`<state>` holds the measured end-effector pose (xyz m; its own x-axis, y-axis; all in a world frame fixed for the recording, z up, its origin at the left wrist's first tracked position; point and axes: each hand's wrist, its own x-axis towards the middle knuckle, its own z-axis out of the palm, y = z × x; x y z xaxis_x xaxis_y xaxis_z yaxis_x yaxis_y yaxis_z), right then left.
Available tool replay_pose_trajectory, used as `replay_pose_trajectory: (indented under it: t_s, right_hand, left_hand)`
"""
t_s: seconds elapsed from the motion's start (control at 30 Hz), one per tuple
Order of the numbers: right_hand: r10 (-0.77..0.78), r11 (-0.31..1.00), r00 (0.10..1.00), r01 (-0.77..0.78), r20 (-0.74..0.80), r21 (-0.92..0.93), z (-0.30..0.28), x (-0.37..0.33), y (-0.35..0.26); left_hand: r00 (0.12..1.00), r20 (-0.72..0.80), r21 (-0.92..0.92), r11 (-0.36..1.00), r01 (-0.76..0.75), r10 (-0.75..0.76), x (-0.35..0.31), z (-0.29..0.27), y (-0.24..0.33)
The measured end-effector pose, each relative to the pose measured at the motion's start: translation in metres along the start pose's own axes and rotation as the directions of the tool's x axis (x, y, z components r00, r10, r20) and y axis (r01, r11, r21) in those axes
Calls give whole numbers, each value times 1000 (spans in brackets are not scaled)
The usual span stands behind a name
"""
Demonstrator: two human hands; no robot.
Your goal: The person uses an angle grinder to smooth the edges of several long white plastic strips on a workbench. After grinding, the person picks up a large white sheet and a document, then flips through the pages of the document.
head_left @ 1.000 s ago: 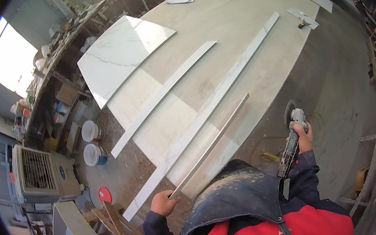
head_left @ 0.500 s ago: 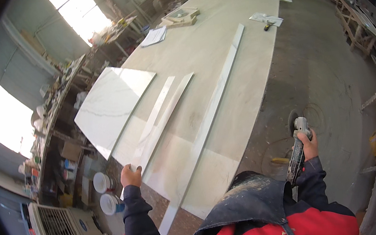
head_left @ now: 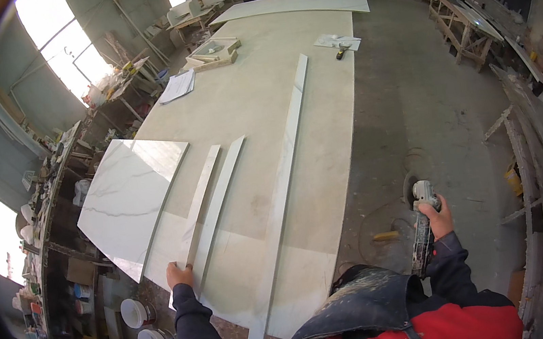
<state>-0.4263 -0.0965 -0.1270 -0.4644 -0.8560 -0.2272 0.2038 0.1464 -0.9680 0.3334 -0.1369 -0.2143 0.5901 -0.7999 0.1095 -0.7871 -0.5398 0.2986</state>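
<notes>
My left hand (head_left: 180, 275) is closed on the near end of a narrow white stone-like strip (head_left: 201, 199) at the table's near left; some fingers are hidden. Close beside it, to the right, lies a second narrow strip (head_left: 222, 200). A longer strip (head_left: 284, 175) lies further right, its near end jutting past the table edge. In my right hand (head_left: 437, 216), off the table's right side, is an angle grinder (head_left: 420, 239) with its disc (head_left: 411, 187) pointing away. Whether the disc spins cannot be told.
Left of the strips lies a veined white slab (head_left: 131, 195) on the large pale table (head_left: 264, 115). Papers (head_left: 177, 86), a wooden frame (head_left: 213, 52) and another slab (head_left: 291, 6) sit further back. Two buckets (head_left: 137, 313) stand on the floor at left. A rack (head_left: 524, 157) stands at right.
The view has turned, so the table sits further left and lower. My left hand has gone from beside the right-hand short strip to the left-hand one. My right hand still holds the grinder.
</notes>
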Motion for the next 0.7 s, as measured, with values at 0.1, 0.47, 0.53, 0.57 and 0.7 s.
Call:
replay_pose_trajectory:
  t_s: [0.1, 0.47, 0.53, 0.57, 0.7]
  right_hand:
    - [-57, 998, 998, 57, -13, -12, -4, 12, 15]
    - [-42, 996, 998, 38, 44, 76, 24, 12, 5]
    - [-42, 996, 997, 36, 65, 86, 22, 14, 10]
    - [-42, 995, 996, 35, 77, 95, 22, 15, 12]
    - [-37, 996, 991, 26, 128, 91, 26, 11, 8]
  left_hand:
    - [998, -42, -18, 999, -47, 47, 19, 8, -13]
    - [988, 108, 35, 994, 107, -110, 22, -7, 2]
    - [988, 107, 47, 993, 107, -112, 14, -13, 1]
    - [988, 104, 53, 993, 107, -112, 12, -17, 1]
    - [993, -89, 2, 997, -79, 79, -34, -28, 30]
